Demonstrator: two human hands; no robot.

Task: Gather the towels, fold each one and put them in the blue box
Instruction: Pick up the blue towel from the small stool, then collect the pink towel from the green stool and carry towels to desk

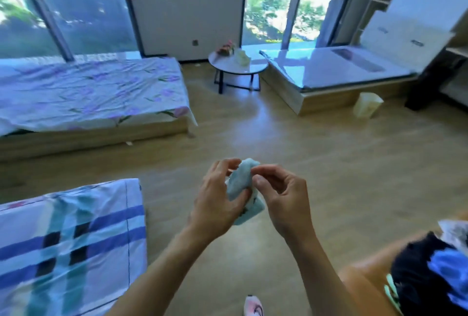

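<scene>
A small light-blue towel [240, 184] is bunched between both hands, in front of me over the wooden floor. My left hand [216, 201] wraps around its left side with the thumb pressed into it. The fingertips of my right hand [281, 196] pinch its top edge. Much of the towel is hidden behind the fingers. No blue box shows in this view.
A bed with a blue plaid cover [68, 247] is at my lower left. A bed with a floral sheet [88, 90] stands further back on the left. A round side table [238, 65], a glossy low platform [336, 70] and a pale bin [367, 108] are ahead.
</scene>
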